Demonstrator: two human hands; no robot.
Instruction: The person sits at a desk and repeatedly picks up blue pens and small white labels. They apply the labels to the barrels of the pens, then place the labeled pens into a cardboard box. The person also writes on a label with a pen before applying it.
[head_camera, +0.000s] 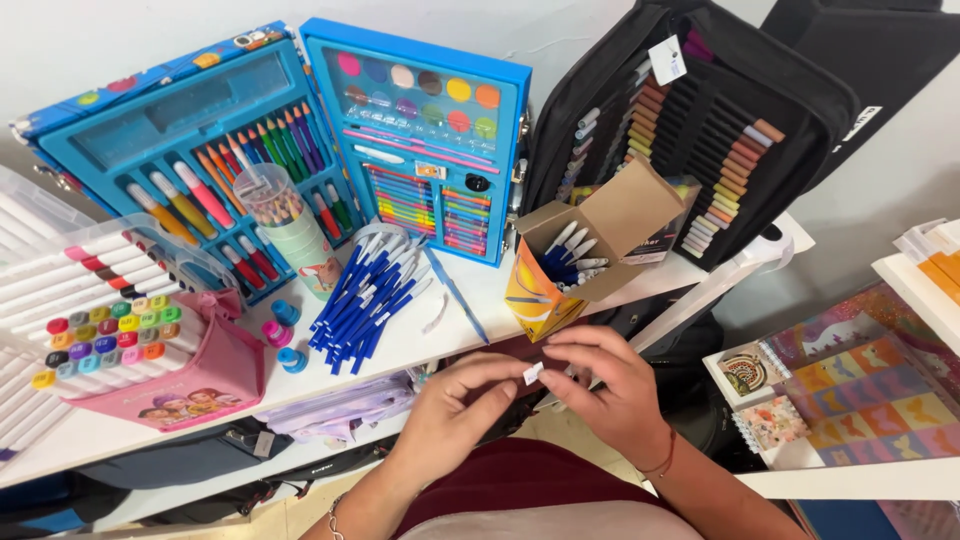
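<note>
My left hand (455, 405) and my right hand (600, 385) meet in front of a white shelf (420, 345), and together they pinch a small white paper tag (533, 373) between their fingertips. Just above the hands stands an open orange cardboard box (545, 290) with several blue-and-white pens in it. A heap of loose blue pens (365, 295) lies on the shelf to the left of the box. One blue pen (458, 295) lies apart, between the heap and the box.
An open blue art case (300, 130) with pencils, crayons and paint discs leans against the wall. A clear tub of coloured pencils (290, 225), a pink marker bag (150, 350) and a black marker case (700, 130) stand around. Notebooks (850, 400) lie on a lower right shelf.
</note>
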